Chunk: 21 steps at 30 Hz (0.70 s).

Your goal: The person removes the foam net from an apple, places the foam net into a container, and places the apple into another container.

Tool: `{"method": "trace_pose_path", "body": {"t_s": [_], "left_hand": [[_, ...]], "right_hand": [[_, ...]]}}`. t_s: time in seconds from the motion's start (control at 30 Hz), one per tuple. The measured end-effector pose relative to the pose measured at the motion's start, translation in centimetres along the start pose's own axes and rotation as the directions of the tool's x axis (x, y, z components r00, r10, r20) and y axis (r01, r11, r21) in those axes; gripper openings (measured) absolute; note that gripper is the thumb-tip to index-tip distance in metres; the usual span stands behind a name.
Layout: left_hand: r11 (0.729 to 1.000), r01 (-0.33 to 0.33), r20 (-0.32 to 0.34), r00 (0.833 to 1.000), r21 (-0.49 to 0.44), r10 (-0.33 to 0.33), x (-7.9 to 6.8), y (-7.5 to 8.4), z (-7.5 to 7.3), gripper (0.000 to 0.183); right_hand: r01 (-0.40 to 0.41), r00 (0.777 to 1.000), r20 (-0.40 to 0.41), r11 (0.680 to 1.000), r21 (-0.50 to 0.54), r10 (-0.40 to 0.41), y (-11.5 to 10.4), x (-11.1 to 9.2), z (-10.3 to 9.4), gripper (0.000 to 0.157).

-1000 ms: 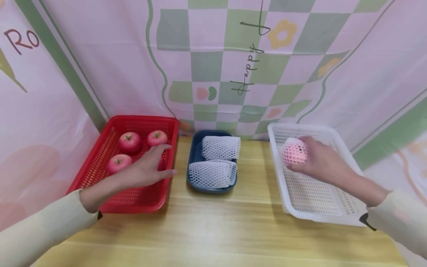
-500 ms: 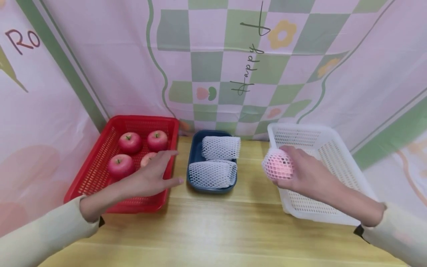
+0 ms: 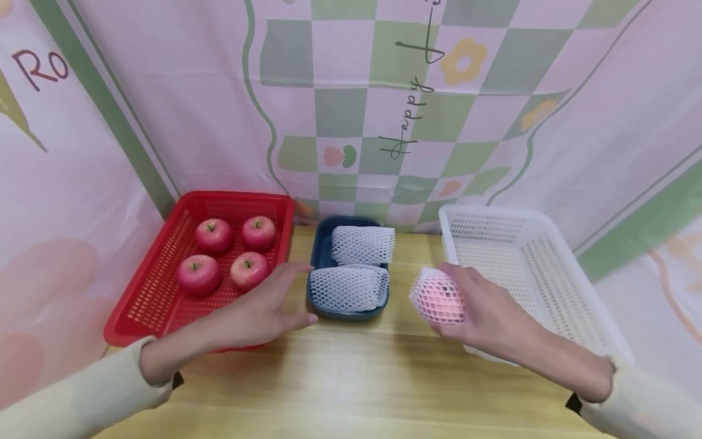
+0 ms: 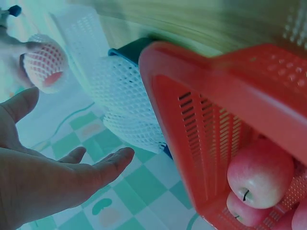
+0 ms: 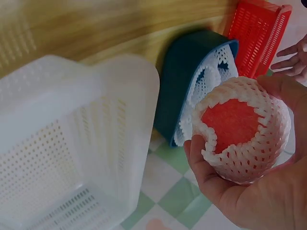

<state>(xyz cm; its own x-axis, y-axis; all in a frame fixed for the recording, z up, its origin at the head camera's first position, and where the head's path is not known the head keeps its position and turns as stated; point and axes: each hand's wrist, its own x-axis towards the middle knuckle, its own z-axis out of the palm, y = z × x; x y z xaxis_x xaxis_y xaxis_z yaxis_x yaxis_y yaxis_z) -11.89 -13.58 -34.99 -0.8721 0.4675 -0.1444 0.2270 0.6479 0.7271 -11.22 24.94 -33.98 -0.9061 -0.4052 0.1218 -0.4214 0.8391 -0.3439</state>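
My right hand (image 3: pixel 490 314) grips an apple in a white foam net (image 3: pixel 437 297) above the table, left of the white basket. In the right wrist view, red skin shows through the open end of the net (image 5: pixel 268 158), and my thumb and fingers curve around its sides. My left hand (image 3: pixel 258 314) holds nothing. Its thumb and fingers stand apart over the right rim of the red basket (image 3: pixel 116 323), reaching toward the blue tray (image 3: pixel 322 241). Inside that tray lie two white foam nets, one at the back (image 3: pixel 363 244) and one in front (image 3: pixel 344 289).
Several bare apples (image 3: pixel 198 274) sit in the red basket on the left. The white basket (image 3: pixel 488 210) stands on the right, with no fruit visible in it. Wooden tabletop (image 3: pixel 351 378) extends in front, and a printed cloth (image 3: pixel 340 113) hangs behind.
My right hand has lifted the netted apple out of the white basket and brought it left and nearer. My left hand has shifted right and nearer, uncovering the front right apple.
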Motion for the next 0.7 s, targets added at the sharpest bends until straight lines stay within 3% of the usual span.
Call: {"method": "trace_pose_path", "body": {"t_s": [0.53, 0.7], "left_hand": [[0.998, -0.007, 0.059, 0.998, -0.064, 0.011, -1.2, 0.2, 2.3, 0.079], [0.997, -0.048, 0.086, 0.995, -0.064, 0.054, -1.3, 0.1, 3.5, 0.081]], "right_hand": [[0.080, 0.997, -0.007, 0.997, -0.001, -0.080, -1.4, -2.0, 3.4, 0.094], [0.079, 0.997, -0.020, 0.997, -0.022, -0.080, -1.5, -2.7, 4.5, 0.095]]}}
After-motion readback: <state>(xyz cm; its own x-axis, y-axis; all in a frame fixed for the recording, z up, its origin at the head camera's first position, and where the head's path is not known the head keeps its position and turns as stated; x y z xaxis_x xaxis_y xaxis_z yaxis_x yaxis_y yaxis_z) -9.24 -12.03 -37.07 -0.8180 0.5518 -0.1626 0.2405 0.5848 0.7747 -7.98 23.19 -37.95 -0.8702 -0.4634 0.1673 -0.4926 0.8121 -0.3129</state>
